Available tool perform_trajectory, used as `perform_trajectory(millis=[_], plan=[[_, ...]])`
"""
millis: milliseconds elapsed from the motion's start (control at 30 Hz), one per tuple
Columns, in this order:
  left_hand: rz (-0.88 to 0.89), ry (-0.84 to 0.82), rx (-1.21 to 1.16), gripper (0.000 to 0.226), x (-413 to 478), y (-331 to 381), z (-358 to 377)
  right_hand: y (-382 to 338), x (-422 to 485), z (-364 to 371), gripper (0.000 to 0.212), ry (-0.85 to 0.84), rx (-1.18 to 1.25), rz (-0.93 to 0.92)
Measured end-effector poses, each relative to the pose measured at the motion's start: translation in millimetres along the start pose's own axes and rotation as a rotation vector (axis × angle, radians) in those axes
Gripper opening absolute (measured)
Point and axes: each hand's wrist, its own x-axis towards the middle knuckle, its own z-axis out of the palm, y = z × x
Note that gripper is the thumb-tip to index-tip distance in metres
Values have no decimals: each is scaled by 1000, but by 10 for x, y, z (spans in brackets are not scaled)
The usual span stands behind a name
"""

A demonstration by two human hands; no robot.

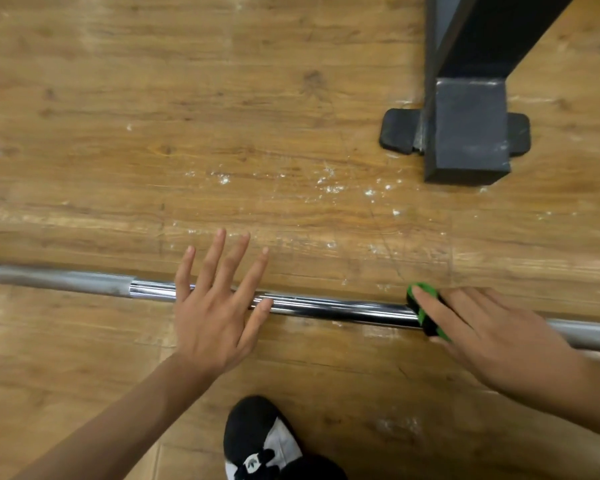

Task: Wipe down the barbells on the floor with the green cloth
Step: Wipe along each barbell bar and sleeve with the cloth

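The left hand (215,317) hovered flat over the bar, its fingers straight and spread wide, gripping nothing; whether the palm actually touched the metal could not be told. The right hand (492,337) lay on the green-and-black striped cloth (423,318), pressing it against the long chromed steel barbell (343,308) with straight fingers. Its thumb was hidden, so a wrap round the underside could not be confirmed. The barbell lay across the worn wooden plank floor (187,133), running from the left edge to the right. It had a dull grey section at each end of the view and a mirror-bright stretch between the hands. To wipe that stretch well, the cloth would probably need folding round the shaft so that the underside was cleaned too. It could then be drawn along in long, firm strokes toward the left hand, which could steady the bar against rolling. The dull grey parts would likely hold more grime and want extra passes. White powdery specks (326,185) dotted the floor beyond the bar, near the dark square steel frame foot (468,133) on its black rubber pad (397,131). As for markings, the black-and-white sports shoe (257,441) carried a small white leaf-shaped emblem on its tongue, like a trefoil brand mark, but no lettering could be read there or on the bar.
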Motion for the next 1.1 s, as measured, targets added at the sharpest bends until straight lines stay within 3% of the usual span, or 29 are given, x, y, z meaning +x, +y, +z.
perform_trajectory(millis=[167,300,433,600,767,900,1100], plan=[[-3,61,5,62,349,-82,70,-452,821,135,49,122,-12,121],[61,35,51,60,654,-224,110,-717,1523,204,55,103,-4,108],[51,21,46,62,943,-283,140,-73,1112,86,53,113,24,129],[16,40,51,65,1227,-319,185,863,419,37,56,105,-144,228],[0,12,72,68,1454,-357,185,294,1245,196,47,230,-109,277],[33,-11,74,67,1574,-409,175,-226,2018,263,48,220,-122,298],[48,-11,63,62,1628,-445,204,785,971,87,53,160,-155,239]])
